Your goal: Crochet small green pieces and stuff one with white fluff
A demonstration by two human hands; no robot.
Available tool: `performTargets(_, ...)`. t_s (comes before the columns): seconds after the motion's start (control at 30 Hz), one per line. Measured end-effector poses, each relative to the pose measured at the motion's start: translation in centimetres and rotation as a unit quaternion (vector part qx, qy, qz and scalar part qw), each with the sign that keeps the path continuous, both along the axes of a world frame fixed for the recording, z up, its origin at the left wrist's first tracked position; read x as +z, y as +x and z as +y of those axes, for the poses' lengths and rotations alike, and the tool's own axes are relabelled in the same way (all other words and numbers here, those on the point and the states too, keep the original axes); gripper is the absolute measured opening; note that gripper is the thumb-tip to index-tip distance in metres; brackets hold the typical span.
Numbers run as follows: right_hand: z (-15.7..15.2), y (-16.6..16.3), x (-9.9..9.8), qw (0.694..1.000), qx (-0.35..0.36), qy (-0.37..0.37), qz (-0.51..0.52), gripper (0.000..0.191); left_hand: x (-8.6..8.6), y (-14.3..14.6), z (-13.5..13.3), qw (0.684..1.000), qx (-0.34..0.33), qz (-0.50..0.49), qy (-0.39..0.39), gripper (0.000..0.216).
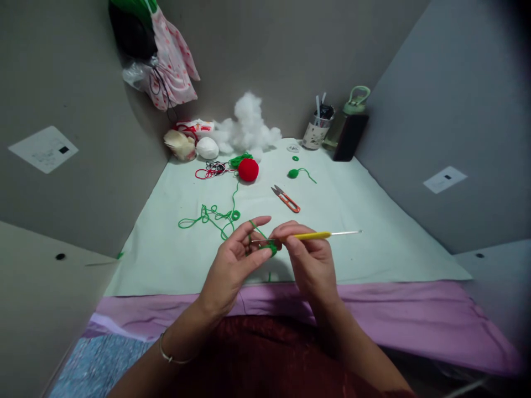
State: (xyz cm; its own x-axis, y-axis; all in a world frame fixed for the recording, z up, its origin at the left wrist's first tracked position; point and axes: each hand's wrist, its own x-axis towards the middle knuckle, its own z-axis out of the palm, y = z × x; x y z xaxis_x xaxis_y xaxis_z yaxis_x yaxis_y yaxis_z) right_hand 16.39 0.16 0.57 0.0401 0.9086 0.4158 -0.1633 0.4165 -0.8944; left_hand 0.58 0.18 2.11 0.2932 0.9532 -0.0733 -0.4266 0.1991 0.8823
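Observation:
My left hand [238, 257] pinches a small green crochet piece [272, 250] between thumb and fingers. Green yarn [258, 229] runs taut over its raised index finger. With a yellow-handled crochet hook [313, 235] in its grip, my right hand [310, 260] is closed close beside the piece. The hook's thin metal tip reaches left to the green stitches; its other metal end points right. Loose loops of green yarn [211, 214] lie on the table beyond my left hand, leading back toward a red ball [248, 170].
Orange-handled thread snips [286, 199] lie ahead of my hands. Behind them are a small green crocheted ball [293, 173] with a tail, white stuffing [248, 124], a cup of pens [316, 130], a green bottle [346, 121] and a dark phone [350, 137]. Grey panels enclose the table [373, 243].

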Motion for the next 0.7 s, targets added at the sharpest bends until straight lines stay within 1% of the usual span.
performTargets(0.13, 0.4, 0.2, 0.3, 0.994, 0.016, -0.069, 0.084, 0.017, -0.3, -0.3, 0.0, 0.999, 0.016, 0.038, 0.029, 0.048)
performTargets(0.27, 0.5, 0.1, 0.9, 0.99, 0.035, -0.083, 0.111, 0.021, -0.4, -0.4, 0.0, 0.997, 0.023, 0.063, 0.047, 0.046)
performTargets(0.47, 0.3, 0.4, 1.2, 0.993, 0.04, -0.062, 0.094, 0.022, -0.1, -0.5, 0.0, 0.994, 0.033, 0.079, 0.064, 0.042)
performTargets(0.6, -0.1, 0.8, 1.1, 0.998, 0.024, -0.036, 0.047, 0.021, 0.0, -0.6, 0.0, 0.992, 0.039, 0.096, 0.079, 0.042)
performTargets(0.7, -0.6, 1.0, 1.1, 1.0, 0.007, 0.008, -0.003, 0.02, 0.1, -0.6, 0.0, 0.988, 0.043, 0.118, 0.089, 0.042)
